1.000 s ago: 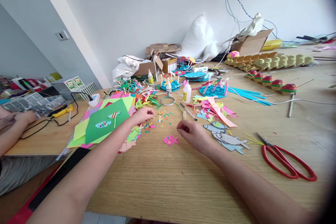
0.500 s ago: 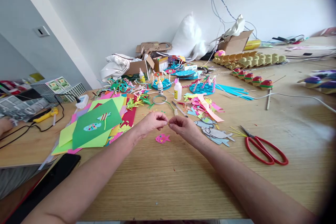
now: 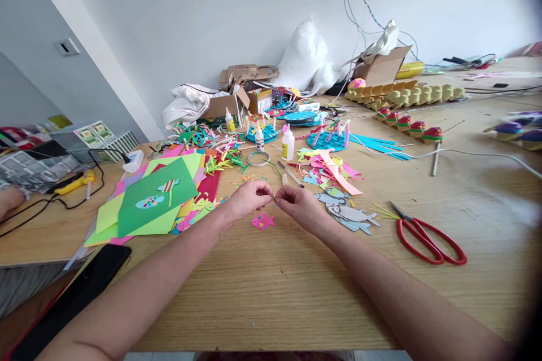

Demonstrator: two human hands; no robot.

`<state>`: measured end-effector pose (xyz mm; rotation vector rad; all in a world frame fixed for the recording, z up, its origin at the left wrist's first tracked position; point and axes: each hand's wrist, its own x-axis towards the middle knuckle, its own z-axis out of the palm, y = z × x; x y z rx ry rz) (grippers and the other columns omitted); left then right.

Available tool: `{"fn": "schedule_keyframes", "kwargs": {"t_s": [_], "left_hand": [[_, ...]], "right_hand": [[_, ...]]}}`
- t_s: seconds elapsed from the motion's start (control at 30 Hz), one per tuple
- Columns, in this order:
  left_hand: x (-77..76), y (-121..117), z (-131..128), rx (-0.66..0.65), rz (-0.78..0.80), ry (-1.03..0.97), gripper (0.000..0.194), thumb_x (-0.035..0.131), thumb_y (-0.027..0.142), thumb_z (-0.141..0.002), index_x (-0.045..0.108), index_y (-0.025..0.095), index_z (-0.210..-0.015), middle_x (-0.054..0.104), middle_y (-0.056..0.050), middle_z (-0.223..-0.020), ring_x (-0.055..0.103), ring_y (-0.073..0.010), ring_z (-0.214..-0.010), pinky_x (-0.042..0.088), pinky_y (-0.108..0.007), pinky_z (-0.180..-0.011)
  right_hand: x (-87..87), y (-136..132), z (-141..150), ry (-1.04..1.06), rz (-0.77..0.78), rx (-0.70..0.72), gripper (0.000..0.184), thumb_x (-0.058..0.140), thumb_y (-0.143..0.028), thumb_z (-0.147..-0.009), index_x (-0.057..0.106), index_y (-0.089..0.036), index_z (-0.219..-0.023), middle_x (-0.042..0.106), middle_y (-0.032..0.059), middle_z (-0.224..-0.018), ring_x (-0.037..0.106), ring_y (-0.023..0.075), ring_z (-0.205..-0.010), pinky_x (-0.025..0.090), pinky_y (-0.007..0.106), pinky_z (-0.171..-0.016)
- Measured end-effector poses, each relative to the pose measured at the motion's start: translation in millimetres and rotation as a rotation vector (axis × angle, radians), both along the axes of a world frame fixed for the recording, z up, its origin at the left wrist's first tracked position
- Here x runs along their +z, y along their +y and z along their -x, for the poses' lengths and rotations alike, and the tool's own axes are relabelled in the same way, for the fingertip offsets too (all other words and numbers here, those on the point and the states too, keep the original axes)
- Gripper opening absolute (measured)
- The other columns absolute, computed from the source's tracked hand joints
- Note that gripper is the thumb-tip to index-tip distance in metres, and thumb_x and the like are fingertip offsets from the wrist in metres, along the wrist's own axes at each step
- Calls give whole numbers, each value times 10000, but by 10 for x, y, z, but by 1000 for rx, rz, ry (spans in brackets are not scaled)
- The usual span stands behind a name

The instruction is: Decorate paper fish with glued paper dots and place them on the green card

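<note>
My left hand [image 3: 253, 198] and my right hand [image 3: 297, 203] meet in the middle above the table, fingertips pinched and almost touching. Whatever sits between the fingers is too small to make out. Just below them lies a pink paper fish [image 3: 263, 221] with small coloured pieces on it. To the right of my right hand rest several grey-blue paper fish [image 3: 351, 214]. Beyond the hands are a pen-like tool [image 3: 291, 175] and a glue bottle [image 3: 288, 144] with a yellow label.
Red-handled scissors [image 3: 432, 241] lie at the right. Stacked coloured paper [image 3: 144, 220] with two decorated fish covers the left, and a black phone [image 3: 71, 299] is at the front left edge. Paper scraps [image 3: 328, 169], a tape ring [image 3: 258, 158] and egg cartons [image 3: 406, 95] stand farther back.
Both hands keep their pinch over the pink fish; the fingertips have drawn slightly apart. The whole view has shifted a little.
</note>
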<state>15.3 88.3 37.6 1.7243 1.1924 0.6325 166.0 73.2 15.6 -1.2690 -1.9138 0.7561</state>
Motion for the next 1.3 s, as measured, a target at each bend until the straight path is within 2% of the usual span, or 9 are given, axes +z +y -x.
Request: {"fn": "schedule_keyframes", "kwargs": {"t_s": [0.2,0.33,0.57,0.77,1.0,1.3], "left_hand": [[-7,14,39,2,-3,33,138,466,177,-643,538,129,-751,463,48,-576,434,-52,-486,344,-154,-436],[-7,9,52,-76,16,53,197,458,229,-672,546,126,-814,473,37,-605,459,-65,-516,370,-169,-459],[-43,26,31,-67,-84,79,99,465,226,-658,510,139,-671,446,52,-533,435,-66,-493,341,-159,-448],[-74,39,47,-46,-100,58,123,460,254,-665,508,141,-675,446,52,-554,431,-63,-492,351,-168,-465],[-70,26,26,-42,-129,107,94,442,198,-656,517,143,-663,443,58,-525,430,-63,-478,328,-160,-448],[-66,11,48,-46,-212,255,113,450,173,-680,556,138,-668,482,44,-549,449,-78,-518,337,-174,-476]], "right_hand": [[15,-2,-9,2,11,-3,107,459,-210,-687,521,-161,-616,445,-47,-512,365,69,-481,274,187,-466],[27,-4,-8,18,25,-8,105,461,-218,-682,514,-161,-612,427,-48,-506,356,69,-478,272,188,-461],[6,10,-3,39,49,29,104,460,-223,-679,499,-158,-608,426,-45,-515,358,70,-484,277,187,-461],[9,15,-27,34,65,22,101,446,-219,-686,526,-161,-667,468,-36,-548,390,77,-500,296,189,-469],[-5,30,-19,35,50,14,99,453,-213,-683,532,-160,-655,477,-32,-546,388,80,-501,297,191,-469],[-7,21,-31,-70,13,19,122,441,-222,-704,536,-162,-656,491,-27,-548,408,85,-508,299,194,-475]]}}
